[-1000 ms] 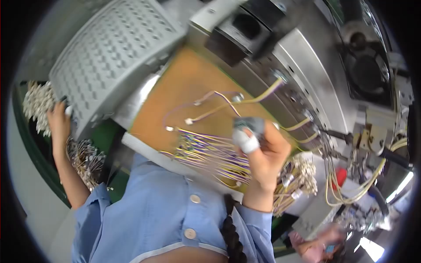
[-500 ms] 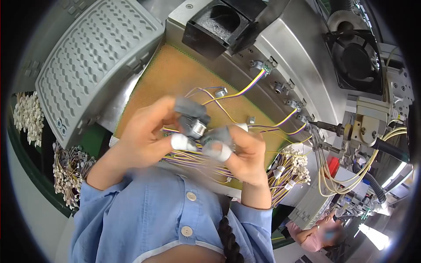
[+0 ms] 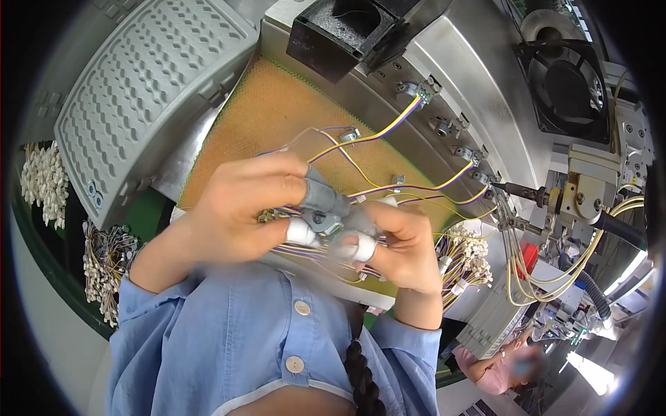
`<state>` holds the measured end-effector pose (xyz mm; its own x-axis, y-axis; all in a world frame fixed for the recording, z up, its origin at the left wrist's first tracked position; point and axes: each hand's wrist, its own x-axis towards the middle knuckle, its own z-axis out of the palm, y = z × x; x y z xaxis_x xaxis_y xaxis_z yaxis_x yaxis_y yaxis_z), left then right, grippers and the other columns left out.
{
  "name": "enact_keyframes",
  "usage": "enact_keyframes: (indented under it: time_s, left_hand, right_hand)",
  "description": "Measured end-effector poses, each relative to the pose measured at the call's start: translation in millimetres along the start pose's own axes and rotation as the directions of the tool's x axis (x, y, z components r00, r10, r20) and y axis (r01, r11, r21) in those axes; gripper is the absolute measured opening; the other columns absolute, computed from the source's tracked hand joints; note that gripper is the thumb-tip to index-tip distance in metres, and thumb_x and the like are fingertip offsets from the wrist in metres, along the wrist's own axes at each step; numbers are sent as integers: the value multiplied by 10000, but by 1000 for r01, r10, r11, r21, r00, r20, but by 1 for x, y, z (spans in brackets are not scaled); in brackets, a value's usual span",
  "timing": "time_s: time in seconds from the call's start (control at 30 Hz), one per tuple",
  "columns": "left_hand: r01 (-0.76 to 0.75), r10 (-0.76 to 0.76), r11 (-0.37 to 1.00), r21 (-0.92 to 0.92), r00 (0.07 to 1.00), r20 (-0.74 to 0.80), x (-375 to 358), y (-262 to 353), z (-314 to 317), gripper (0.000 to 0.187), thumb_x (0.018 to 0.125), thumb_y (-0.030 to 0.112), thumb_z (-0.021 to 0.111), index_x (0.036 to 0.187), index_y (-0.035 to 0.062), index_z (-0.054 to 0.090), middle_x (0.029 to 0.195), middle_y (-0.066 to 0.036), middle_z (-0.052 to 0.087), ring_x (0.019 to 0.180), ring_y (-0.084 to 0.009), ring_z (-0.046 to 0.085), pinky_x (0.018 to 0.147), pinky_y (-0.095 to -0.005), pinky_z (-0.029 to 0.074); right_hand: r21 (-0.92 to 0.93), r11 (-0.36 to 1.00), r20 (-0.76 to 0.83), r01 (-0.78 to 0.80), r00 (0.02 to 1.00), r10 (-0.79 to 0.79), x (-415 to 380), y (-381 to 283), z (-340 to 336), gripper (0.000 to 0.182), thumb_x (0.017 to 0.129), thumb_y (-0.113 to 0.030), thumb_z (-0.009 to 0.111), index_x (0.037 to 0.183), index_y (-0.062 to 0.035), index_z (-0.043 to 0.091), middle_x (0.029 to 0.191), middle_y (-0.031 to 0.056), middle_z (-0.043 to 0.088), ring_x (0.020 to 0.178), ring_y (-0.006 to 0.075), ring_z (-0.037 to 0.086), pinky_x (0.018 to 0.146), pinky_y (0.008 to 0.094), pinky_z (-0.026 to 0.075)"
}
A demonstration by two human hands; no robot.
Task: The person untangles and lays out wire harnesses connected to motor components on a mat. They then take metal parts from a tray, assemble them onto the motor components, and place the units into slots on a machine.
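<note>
My left hand (image 3: 253, 201) is closed, its grey-covered fingertips and white-taped thumb pinching a small round metal part (image 3: 325, 222), which looks like a tiny motor. Close against it on the right, my right hand (image 3: 402, 246) has thumb and forefinger pressed together; motion blur hides what lies between them. White tape wraps this thumb too. Beneath both hands runs a bundle of yellow, purple and white wires (image 3: 277, 211). Another small metal part with wires (image 3: 350, 135) rests on the orange mat (image 3: 277, 104) beyond my fingers.
Wired metal parts sit in clips along the steel fixture (image 3: 458, 139). A soldering-iron-like tip (image 3: 517, 189) points at one from the right. A black box (image 3: 340, 41), a fan (image 3: 565, 93) and a grey ribbed tray (image 3: 152, 97) stand around. White connectors (image 3: 472, 256) lie right. Another person (image 3: 496, 367) sits farther off.
Both hands have shifted slightly right. The left fingers have turned over the metal part, so its bright side no longer shows and a round face does.
</note>
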<state>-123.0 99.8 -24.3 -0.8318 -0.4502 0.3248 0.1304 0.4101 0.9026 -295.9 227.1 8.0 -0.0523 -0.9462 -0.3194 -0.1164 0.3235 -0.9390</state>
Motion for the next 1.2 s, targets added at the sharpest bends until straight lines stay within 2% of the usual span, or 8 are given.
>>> enact_keyframes:
  time_s: [0.23, 0.37, 0.5, 0.53, 0.6, 0.73, 0.97, 1.2]
  left_hand:
    - [-379, 415, 883, 278, 906, -83, 8, 1, 11, 244, 491, -20, 587, 734, 12, 589, 713, -89, 536, 576, -222, 549, 471, -297, 438]
    - [-268, 252, 937, 225, 963, 98, 26, 0, -2, 277, 508, -4, 606, 783, 8, 572, 744, -77, 518, 647, -240, 539, 544, -319, 440]
    - [-149, 157, 987, -52, 967, 200, 29, -22, 2, 266, 630, 61, 638, 880, 6, 566, 910, -116, 501, 903, -277, 480, 752, -369, 393]
    - [-45, 45, 999, 6, 998, 44, 19, -31, 8, 299, 644, 92, 644, 922, 11, 566, 933, -124, 498, 905, -281, 472, 758, -368, 392]
    - [144, -136, 984, 101, 987, -84, -9, -51, 5, 422, 636, 161, 663, 1021, 23, 558, 981, -141, 495, 911, -304, 456, 806, -373, 384]
    - [-98, 11, 733, 673, 991, 132, -47, -53, -13, 335, 591, 136, 652, 920, 98, 602, 977, -81, 520, 881, -279, 466, 741, -377, 380]
    - [-113, 145, 716, 689, 989, 11, -26, -47, -3, 214, 580, 76, 613, 793, 61, 599, 846, -59, 547, 766, -247, 477, 635, -357, 375]
    - [-146, 179, 870, 470, 984, -26, 15, -10, 17, 200, 566, 48, 640, 754, 36, 571, 697, -69, 525, 645, -243, 465, 558, -326, 383]
  right_hand:
    - [243, 970, 71, -26, 997, 9, 5, 12, -11, 89, 732, -40, 690, 784, 2, 632, 629, 5, 591, 560, 38, 537, 473, 188, 418]
    - [155, 986, 1, 59, 998, -60, 14, 22, -17, 144, 706, -37, 708, 815, 14, 630, 704, 34, 627, 634, 68, 588, 509, 191, 454]
    - [380, 916, 40, 128, 987, -155, 18, 18, -3, 291, 790, -210, 630, 934, 41, 598, 767, 129, 639, 624, 157, 624, 524, 247, 498]
    - [276, 961, -4, -32, 999, 35, 18, 18, 0, 316, 829, -242, 565, 954, 48, 579, 734, 117, 629, 594, 162, 616, 467, 237, 491]
    - [342, 938, -211, 62, 977, 12, 17, 27, 6, 376, 838, -303, 539, 959, 52, 562, 678, 103, 596, 514, 152, 569, 407, 237, 472]
    - [517, 811, -531, 273, 846, 54, 13, 30, -2, 479, 850, -418, 462, 974, 39, 538, 658, 80, 561, 459, 137, 503, 392, 264, 449]
    - [501, 789, -715, 356, 684, 146, 45, 15, 2, 427, 872, -393, 443, 971, 13, 534, 687, 50, 563, 458, 127, 483, 432, 294, 478]
    - [539, 753, -692, 377, 708, 141, 50, 11, -1, 433, 887, -393, 455, 993, 21, 524, 759, 76, 608, 556, 133, 550, 473, 282, 487]
